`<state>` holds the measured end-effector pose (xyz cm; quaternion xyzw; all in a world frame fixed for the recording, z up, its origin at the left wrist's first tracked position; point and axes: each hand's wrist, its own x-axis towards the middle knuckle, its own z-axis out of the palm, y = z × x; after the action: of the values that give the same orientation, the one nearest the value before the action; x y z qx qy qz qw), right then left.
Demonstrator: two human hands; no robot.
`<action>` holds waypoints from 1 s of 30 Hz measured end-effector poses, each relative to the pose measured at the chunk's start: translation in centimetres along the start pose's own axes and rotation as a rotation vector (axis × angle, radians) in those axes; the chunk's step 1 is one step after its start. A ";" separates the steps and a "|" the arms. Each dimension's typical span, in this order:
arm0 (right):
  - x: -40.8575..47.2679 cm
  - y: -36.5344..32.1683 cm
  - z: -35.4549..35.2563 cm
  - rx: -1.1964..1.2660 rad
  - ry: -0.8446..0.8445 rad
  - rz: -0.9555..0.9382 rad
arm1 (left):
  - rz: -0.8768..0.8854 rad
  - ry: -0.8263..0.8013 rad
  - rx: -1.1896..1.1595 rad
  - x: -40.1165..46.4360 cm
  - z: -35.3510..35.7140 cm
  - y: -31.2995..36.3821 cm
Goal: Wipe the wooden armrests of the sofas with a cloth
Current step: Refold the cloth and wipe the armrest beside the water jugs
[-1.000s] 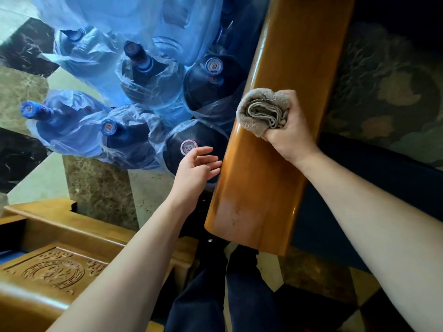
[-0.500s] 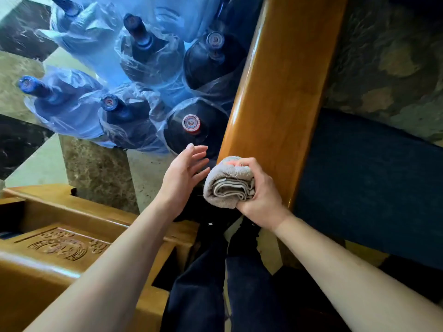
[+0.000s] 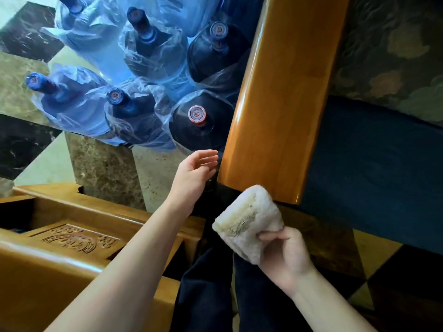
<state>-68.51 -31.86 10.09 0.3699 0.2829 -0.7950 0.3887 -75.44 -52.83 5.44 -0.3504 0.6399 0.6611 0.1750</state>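
- Your right hand (image 3: 286,254) pinches a folded cloth (image 3: 247,221) by its near edge, fingers curled over the fold, the wad lifted clear of the wood and turned soiled face up.
- The cloth hangs just below the near end of the armrest (image 3: 282,101), not touching it; grey lint and a yellowish stain streak its upper face.
- Your left hand (image 3: 195,174) floats empty beside the armrest's end, fingers loosely spread, holding nothing.
- Handling, as a judgement: the cloth looks soft, thick and light, so it should bunch and unfold if held by one corner. Take it across the folded spine with thumb beneath and fingers on top, so a flat, clean face meets the wood.
- The armrest is stiff, glossy and rounded at its edges; it probably lets the cloth slide freely, so press down evenly rather than squeeze.
- A second carved armrest (image 3: 72,255) lies lower left, well apart from both hands. Wrapped water bottles (image 3: 153,51) stand on the floor beyond.
- Against half a second ago: the cloth has left the near end of the armrest and rolled over, its folded edges now hidden and its dirty side shown.
- A second ago it sat partway up the wood under your palm. The left hand has barely shifted.
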 end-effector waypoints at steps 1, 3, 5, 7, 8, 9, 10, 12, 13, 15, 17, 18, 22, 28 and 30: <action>0.0 -0.6 0.6 0.167 -0.007 0.038 | -0.002 -0.010 0.010 -0.2 0.3 0.1; -0.3 -1.5 2.1 0.311 0.024 0.039 | 0.014 -0.021 0.031 -0.5 0.8 0.4; -0.4 -2.1 3.0 0.387 0.064 -0.025 | 0.028 -0.018 0.055 -0.6 1.1 0.7; -0.5 -2.5 3.7 0.406 0.099 -0.064 | 0.034 -0.017 0.072 -0.7 1.0 0.9; -0.6 -2.8 4.3 0.404 0.113 -0.062 | 0.034 -0.016 0.076 -0.7 0.9 1.0; -0.7 -2.9 4.6 0.407 0.118 -0.055 | 0.033 -0.017 0.079 -0.8 0.8 1.0; -0.8 -3.1 4.8 0.403 0.120 -0.043 | 0.033 -0.018 0.082 -0.7 0.7 1.1; -0.9 -3.2 5.2 0.409 0.109 -0.026 | 0.036 -0.021 0.096 -0.8 0.6 1.2; -0.8 -3.3 5.2 0.412 0.104 -0.021 | 0.036 -0.024 0.104 -0.8 0.7 1.3; -0.6 -3.4 5.6 0.410 0.091 -0.019 | 0.033 -0.023 0.115 -0.7 0.9 1.4; -0.2 -3.6 5.9 0.390 0.042 -0.025 | 0.029 -0.017 0.123 -0.6 1.0 1.4; -0.1 -3.7 6.1 0.361 0.008 -0.030 | 0.026 -0.015 0.126 -0.6 1.0 1.5; 0.5 -4.8 6.3 0.152 -0.117 -0.080 | 0.014 0.003 0.128 -0.5 1.1 1.8; 1.2 -6.8 6.0 0.056 -0.313 -0.036 | -0.016 0.023 0.138 0.0 1.6 2.7; 1.4 -7.2 6.3 0.036 -0.304 -0.033 | -0.020 0.025 0.143 0.2 1.7 2.9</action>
<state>-77.35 -33.18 13.68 0.2476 0.2126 -0.8530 0.4074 -77.90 -51.55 7.28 -0.3519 0.6841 0.6074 0.1982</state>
